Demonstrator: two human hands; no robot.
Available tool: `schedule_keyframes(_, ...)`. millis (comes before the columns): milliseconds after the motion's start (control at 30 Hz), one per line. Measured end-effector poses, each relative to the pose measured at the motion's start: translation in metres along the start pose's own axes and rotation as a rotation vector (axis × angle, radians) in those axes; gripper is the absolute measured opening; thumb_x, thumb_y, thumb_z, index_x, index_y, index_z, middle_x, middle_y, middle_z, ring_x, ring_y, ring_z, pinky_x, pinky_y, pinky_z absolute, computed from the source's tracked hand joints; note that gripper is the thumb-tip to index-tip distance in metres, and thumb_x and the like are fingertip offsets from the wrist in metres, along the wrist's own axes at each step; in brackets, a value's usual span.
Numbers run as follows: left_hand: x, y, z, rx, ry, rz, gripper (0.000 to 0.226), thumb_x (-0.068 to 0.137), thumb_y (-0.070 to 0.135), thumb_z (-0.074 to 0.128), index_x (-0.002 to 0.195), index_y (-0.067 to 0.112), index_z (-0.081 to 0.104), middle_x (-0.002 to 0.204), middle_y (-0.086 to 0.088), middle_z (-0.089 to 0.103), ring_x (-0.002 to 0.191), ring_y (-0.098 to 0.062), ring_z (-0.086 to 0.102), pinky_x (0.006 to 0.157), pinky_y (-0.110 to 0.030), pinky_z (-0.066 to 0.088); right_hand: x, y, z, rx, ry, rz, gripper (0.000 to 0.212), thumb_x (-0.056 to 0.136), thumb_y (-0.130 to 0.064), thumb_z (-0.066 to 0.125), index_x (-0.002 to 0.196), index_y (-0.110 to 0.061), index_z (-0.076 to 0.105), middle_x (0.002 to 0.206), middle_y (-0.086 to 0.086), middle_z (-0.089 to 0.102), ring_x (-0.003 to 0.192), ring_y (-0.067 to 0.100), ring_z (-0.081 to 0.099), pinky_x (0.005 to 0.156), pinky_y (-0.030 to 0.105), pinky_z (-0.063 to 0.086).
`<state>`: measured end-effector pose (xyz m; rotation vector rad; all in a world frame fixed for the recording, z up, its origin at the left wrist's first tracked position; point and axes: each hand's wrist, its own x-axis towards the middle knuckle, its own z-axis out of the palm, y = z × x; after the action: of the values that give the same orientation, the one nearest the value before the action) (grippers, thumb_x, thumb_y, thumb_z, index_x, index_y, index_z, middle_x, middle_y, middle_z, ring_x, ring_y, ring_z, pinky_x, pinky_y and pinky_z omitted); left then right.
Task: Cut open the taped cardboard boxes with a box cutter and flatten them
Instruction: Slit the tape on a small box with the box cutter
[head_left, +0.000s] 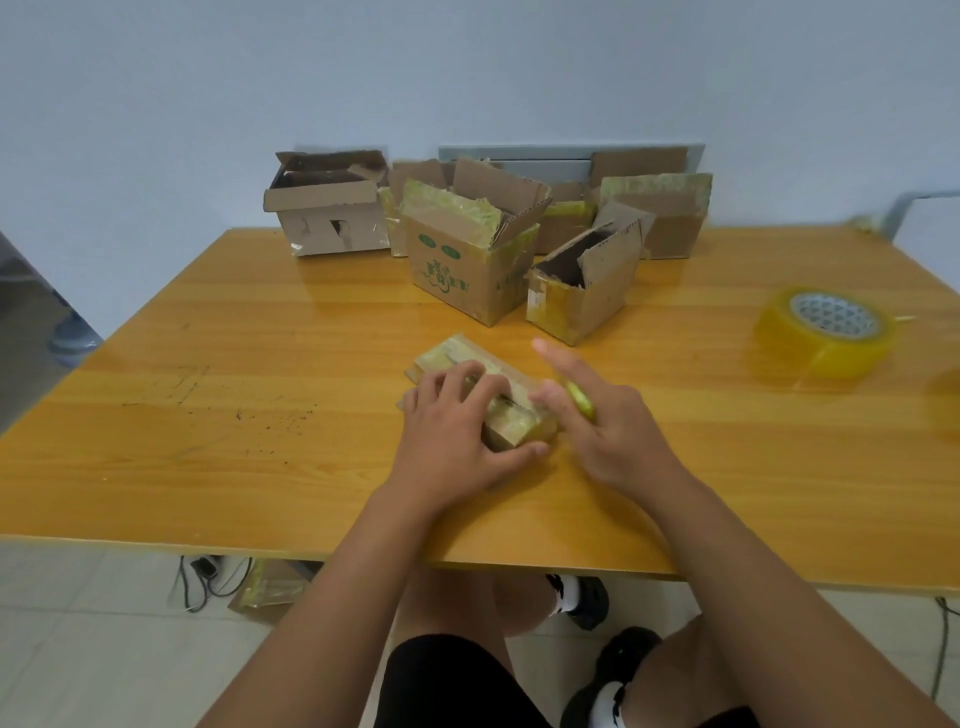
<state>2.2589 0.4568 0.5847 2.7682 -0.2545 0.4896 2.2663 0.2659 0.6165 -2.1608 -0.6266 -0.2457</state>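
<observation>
Both hands (457, 426) on small taped cardboard box (511, 423), glossy wooden table (260, 338)

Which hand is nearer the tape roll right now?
Right. The right hand, gripping the yellow cutter, lies between the small taped box and the tape roll; the left hand holds that box, farther away.

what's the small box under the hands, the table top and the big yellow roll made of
Small brown box: corrugated cardboard by its look, wrapped in glossy yellowish tape. Orange-yellow table top: wood or wood-look laminate, judging by grain lines and a soft sheen. Big translucent yellow roll: likely plastic packing tape, shiny, on a pale core.
</observation>
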Motion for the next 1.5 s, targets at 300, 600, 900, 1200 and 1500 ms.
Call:
schedule_keyframes(300, 0.019, 0.004, -0.007, -0.132, 0.024, 0.255, 0.044, 0.085, 0.055, 0.048, 0.093, 0.014, 0.058, 0.108, 0.002, 0.055, 0.103, -0.017, 0.044, 0.088, -0.036, 0.039, 0.001, 0.024, 0.006, -0.028, 0.052, 0.004, 0.040, 0.104, -0.034, 0.045, 0.143, -0.030, 0.048, 0.113, -0.007, 0.073, 0.098, 0.017, 0.069, 0.080, 0.042, 0.054)
schedule_keyframes(600, 0.028, 0.001, -0.008, -0.160, -0.192, 0.251, 0.063, 0.080, 0.080, 0.041, 0.115, 0.029, 0.054, 0.124, 0.009, 0.046, 0.118, -0.012, 0.035, 0.098, -0.036, 0.037, 0.002, 0.037, 0.007, 0.238, 0.202, 0.050, 0.039, 0.102, -0.044, 0.043, 0.141, -0.039, 0.045, 0.104, -0.008, 0.075, 0.100, 0.008, 0.069, 0.084, 0.023, 0.054)
schedule_keyframes(900, 0.035, 0.021, 0.002, -0.015, -0.175, 0.161, 0.066, 0.081, 0.081, 0.026, 0.110, 0.029, 0.053, 0.122, 0.010, 0.042, 0.117, -0.013, 0.034, 0.092, -0.036, 0.031, -0.016, 0.033, 0.001, 0.560, 0.421, 0.195, 0.034, 0.095, -0.051, 0.042, 0.127, -0.046, 0.053, 0.082, -0.003, 0.070, 0.083, 0.009, 0.066, 0.077, 0.024, 0.052)
schedule_keyframes(1200, 0.039, 0.017, 0.005, -0.073, -0.102, 0.205, 0.053, 0.086, 0.073, 0.037, 0.106, 0.025, 0.050, 0.124, 0.009, 0.051, 0.115, -0.011, 0.042, 0.094, -0.032, 0.030, -0.022, 0.029, -0.002, 0.678, 0.438, 0.335, 0.018, 0.087, -0.028, 0.058, 0.101, -0.028, 0.070, 0.076, 0.004, 0.074, 0.076, 0.013, 0.070, 0.067, 0.018, 0.053)
schedule_keyframes(1500, 0.045, 0.012, -0.004, -0.159, -0.246, 0.184, 0.050, 0.082, 0.066, 0.057, 0.113, 0.028, 0.052, 0.134, 0.014, 0.046, 0.123, -0.010, 0.040, 0.100, -0.038, 0.036, -0.028, 0.023, 0.001, 0.590, 0.387, 0.365, 0.022, 0.086, -0.030, 0.058, 0.091, -0.045, 0.072, 0.088, -0.004, 0.077, 0.083, 0.020, 0.072, 0.081, 0.046, 0.058)
